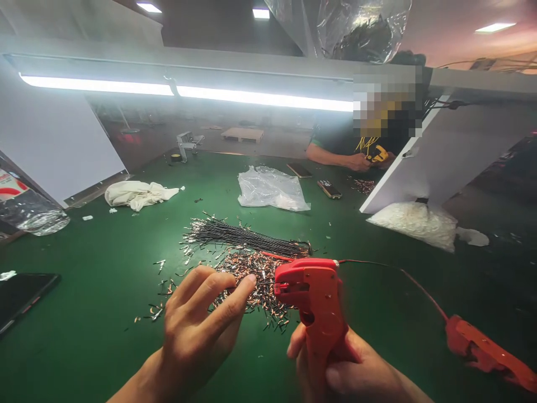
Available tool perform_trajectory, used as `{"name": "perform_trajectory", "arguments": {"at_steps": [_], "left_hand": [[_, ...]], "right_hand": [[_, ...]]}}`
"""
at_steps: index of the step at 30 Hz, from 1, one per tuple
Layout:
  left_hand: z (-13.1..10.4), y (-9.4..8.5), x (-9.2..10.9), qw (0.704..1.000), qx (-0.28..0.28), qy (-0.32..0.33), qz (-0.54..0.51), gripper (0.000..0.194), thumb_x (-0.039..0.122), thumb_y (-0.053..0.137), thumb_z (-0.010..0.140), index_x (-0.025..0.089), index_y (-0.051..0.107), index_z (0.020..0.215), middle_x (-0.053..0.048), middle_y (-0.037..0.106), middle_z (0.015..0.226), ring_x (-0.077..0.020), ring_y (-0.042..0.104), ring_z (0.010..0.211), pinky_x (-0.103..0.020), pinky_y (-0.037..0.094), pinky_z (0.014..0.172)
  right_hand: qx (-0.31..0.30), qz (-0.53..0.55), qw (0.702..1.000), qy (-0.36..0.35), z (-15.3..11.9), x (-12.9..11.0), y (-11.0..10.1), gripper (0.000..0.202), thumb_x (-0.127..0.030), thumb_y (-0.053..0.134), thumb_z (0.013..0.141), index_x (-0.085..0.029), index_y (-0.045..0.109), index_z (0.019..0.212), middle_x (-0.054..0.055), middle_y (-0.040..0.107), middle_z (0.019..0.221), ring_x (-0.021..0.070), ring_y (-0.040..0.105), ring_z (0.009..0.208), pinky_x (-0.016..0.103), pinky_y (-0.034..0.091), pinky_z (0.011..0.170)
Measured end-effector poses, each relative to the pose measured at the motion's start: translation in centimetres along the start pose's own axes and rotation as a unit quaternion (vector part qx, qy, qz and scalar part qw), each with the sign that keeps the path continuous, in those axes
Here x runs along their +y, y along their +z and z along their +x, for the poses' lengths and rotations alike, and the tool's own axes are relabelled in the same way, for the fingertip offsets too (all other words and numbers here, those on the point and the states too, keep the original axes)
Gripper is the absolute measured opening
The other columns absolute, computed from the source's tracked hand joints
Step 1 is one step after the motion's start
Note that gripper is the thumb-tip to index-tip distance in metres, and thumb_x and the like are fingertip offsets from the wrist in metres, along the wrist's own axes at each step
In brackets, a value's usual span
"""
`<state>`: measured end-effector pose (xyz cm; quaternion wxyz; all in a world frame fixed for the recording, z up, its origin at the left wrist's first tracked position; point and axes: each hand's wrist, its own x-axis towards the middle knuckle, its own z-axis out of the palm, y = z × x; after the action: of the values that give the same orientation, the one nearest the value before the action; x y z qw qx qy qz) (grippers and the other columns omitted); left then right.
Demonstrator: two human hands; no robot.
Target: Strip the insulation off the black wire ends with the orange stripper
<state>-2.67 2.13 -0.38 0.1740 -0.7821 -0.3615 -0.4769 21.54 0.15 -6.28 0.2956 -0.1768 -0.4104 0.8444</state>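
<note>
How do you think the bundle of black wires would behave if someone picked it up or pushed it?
The bundle would probably splay or shed strands, since no tie shows around it. Its wires look slim but lie nearly straight, so they may flex springily rather than flop. Pushed toward the person, it would likely shove the loose scraps beside it.

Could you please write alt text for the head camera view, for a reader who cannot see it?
A person's right grip holds a red wire stripper over a green table, while the left grip holds a thin black wire at its nose. Nearby lie wire scraps and a bundle of black wires; across the table, another person holds a yellow tool.
</note>
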Motion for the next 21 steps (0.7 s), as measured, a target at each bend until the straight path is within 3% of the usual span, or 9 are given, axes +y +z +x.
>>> {"name": "perform_trajectory", "arguments": {"at_steps": [8, 14, 21], "left_hand": [[0.1, -0.4, 0.0, 0.999, -0.025, 0.018, 0.011, 0.032, -0.007, 0.064, 0.074, 0.016, 0.069, 0.096, -0.002, 0.061, 0.075, -0.0136, 0.049, 0.07, -0.027, 0.045, 0.062], [0.4, -1.0, -0.4, 0.995, -0.05, 0.084, 0.033, 0.024, 0.0, 0.055, 0.084, 0.013, 0.069, 0.098, -0.005, 0.061, 0.078, -0.0154, 0.05, 0.071, -0.029, 0.044, 0.064], [0.2, -1.1, -0.8, 0.99, -0.067, 0.108, 0.058, 0.028, -0.005, 0.06, 0.079, 0.014, 0.07, 0.098, -0.004, 0.063, 0.082, -0.0159, 0.049, 0.075, -0.031, 0.042, 0.07]], "right_hand": [[0.011, 0.042, 0.999, 0.001, -0.1, 0.3, 0.2, 0.039, -0.031, 0.071, 0.075, -0.012, 0.064, 0.108, 0.003, 0.062, 0.072, 0.0104, 0.054, 0.059, 0.022, 0.039, 0.057], [-0.009, 0.026, 1.0, -0.009, 0.1, 0.3, 0.1, 0.038, -0.032, 0.071, 0.075, -0.012, 0.065, 0.106, 0.001, 0.059, 0.07, 0.0097, 0.051, 0.057, 0.021, 0.038, 0.055], [0.039, 0.043, 0.998, -0.012, 0.0, 0.2, 0.7, 0.026, -0.035, 0.073, 0.073, -0.014, 0.062, 0.084, -0.001, 0.052, 0.067, 0.0066, 0.042, 0.056, 0.019, 0.033, 0.054]]}}
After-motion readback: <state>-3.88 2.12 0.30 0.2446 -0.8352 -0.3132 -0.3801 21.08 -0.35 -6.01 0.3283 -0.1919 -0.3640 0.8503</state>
